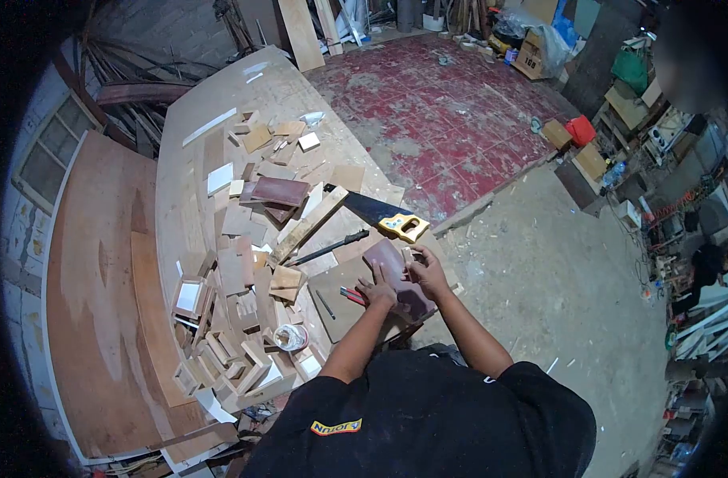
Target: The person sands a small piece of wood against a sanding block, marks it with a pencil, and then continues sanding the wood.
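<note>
My left hand (pixel 377 293) lies with fingers spread on a reddish-brown sheet (pixel 386 256), which looks like sandpaper, at the near right corner of the workbench. In my right hand (pixel 430 275), a small wooden block (pixel 409 257) is pinched over the sheet's right side. Red pens (pixel 352 295) lie just left of my left hand, with a dark pencil (pixel 325 304) farther left. Beyond the sheet is a handsaw (pixel 377 213) with a yellow handle. A long black tool (pixel 329 247) rests beside a wooden strip (pixel 309 227).
Wood offcuts and several small wooden frames (pixel 252 368) crowd the workbench (pixel 213 80). A white tub (pixel 291 337) stands near its front. To the left leans a large plywood sheet (pixel 85 279). Red tiled floor (pixel 452 119) lies beyond, and cluttered shelving (pixel 682 151) lines the right.
</note>
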`<state>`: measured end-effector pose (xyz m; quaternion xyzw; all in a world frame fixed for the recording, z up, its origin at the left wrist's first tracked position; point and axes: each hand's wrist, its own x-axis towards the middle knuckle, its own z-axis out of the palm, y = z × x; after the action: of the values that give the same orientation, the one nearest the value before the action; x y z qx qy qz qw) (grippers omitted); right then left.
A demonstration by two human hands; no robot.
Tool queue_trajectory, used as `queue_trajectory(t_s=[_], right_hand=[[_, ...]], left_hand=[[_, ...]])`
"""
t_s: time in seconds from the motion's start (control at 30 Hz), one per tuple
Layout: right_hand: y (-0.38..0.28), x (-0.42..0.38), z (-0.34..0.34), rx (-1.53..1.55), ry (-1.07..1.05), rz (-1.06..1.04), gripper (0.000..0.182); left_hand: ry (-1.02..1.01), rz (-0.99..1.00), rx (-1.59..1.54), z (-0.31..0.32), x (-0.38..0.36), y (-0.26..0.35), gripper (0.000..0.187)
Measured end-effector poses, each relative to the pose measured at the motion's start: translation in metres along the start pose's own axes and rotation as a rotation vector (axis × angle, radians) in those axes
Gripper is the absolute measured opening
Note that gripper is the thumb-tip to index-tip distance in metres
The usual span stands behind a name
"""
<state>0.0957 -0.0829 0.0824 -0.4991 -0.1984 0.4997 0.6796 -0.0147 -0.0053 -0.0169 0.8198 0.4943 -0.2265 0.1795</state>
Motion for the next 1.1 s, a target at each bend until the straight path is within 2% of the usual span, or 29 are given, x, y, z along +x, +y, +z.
queue_trajectory(t_s=[0.03,0.1,0.17,0.2,0.27,0.3,0.37,0.47,0.5,0.7,0.97,1.03,1.07,1.1], right_hand=[[0.002,0.000,0.001,-0.123,0.047,-0.046,0.038],[0.005,0.002,0.002,-0.248,0.092,-0.090,0.037],[0.022,0.013,-0.011,-0.790,0.104,-0.478,0.043],[0.027,0.016,-0.014,-0.791,0.097,-0.476,0.043],[0.030,0.016,-0.015,-1.056,0.145,-0.534,0.038],[0.032,0.016,-0.015,-1.059,0.142,-0.532,0.038],[0.037,0.017,-0.012,-1.275,0.142,-0.411,0.035],[0.044,0.029,-0.002,-1.439,0.079,-0.287,0.033],[0.047,0.032,0.000,-1.488,0.081,-0.358,0.027],[0.076,0.055,-0.004,-1.629,0.104,-0.340,0.019],[0.058,0.046,0.006,-1.615,0.035,-0.161,0.025],[0.057,0.047,0.007,-1.611,0.019,-0.145,0.025],[0.058,0.048,0.005,-1.611,0.010,-0.126,0.026],[0.059,0.047,0.003,-1.610,0.003,-0.107,0.027]], left_hand=[[0.059,-0.005,-0.004,-0.003,-0.005,0.000,0.116],[0.007,-0.003,0.042,-0.011,-0.011,0.001,0.120],[-0.044,-0.003,0.084,-0.023,-0.019,0.003,0.125],[-0.050,0.008,0.053,-0.024,-0.020,0.003,0.128],[-0.059,0.019,0.017,-0.031,-0.025,0.002,0.132],[-0.075,0.026,0.038,-0.033,-0.028,0.002,0.135],[-0.093,0.032,0.055,-0.032,-0.029,0.003,0.138],[-0.075,0.025,0.050,-0.036,-0.031,0.003,0.143],[-0.079,0.037,0.035,-0.038,-0.033,0.003,0.144],[-0.104,0.049,-0.018,-0.046,-0.039,0.002,0.145],[-0.112,0.048,0.051,-0.032,-0.026,0.004,0.144],[-0.056,0.038,0.007,-0.030,-0.024,0.003,0.128],[-0.059,0.033,0.006,-0.029,-0.024,0.001,0.128],[-0.071,0.042,0.001,-0.029,-0.024,0.001,0.135]])
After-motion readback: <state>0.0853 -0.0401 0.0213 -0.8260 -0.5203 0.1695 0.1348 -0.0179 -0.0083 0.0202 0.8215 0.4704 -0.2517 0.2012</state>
